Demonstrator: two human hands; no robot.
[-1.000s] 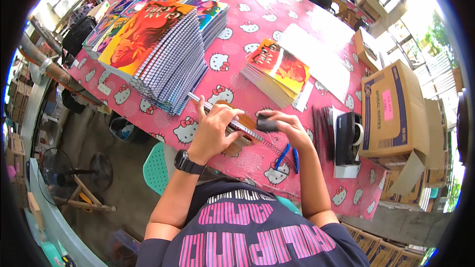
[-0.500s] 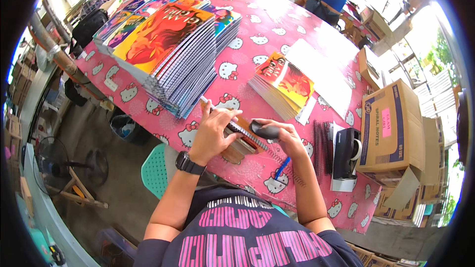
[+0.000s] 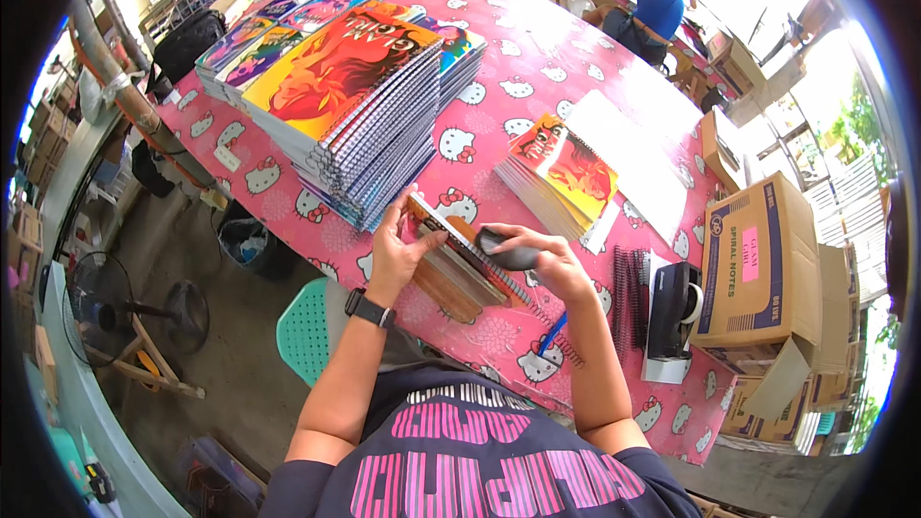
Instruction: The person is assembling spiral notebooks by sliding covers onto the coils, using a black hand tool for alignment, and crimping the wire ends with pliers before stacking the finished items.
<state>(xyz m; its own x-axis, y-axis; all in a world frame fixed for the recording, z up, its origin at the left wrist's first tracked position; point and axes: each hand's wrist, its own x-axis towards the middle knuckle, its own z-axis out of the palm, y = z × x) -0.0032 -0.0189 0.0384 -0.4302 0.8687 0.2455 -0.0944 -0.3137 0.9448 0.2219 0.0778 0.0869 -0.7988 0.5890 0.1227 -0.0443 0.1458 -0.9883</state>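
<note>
Near the pink patterned table's (image 3: pixel 537 86) front edge, the left hand (image 3: pixel 398 254) pinched a wire-bound notebook (image 3: pixel 459 264); the right hand (image 3: pixel 547 264) gripped a smooth dark oblong tool (image 3: pixel 507 251).

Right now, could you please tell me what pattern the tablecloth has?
Pink tablecloth with white cartoon cat faces, clearest in the head view.

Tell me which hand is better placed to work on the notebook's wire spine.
Right, probably. The right hand already grips a dark tool resting at the wire spine of the notebook, while the left hand is occupied steadying the notebook's far end.
</note>
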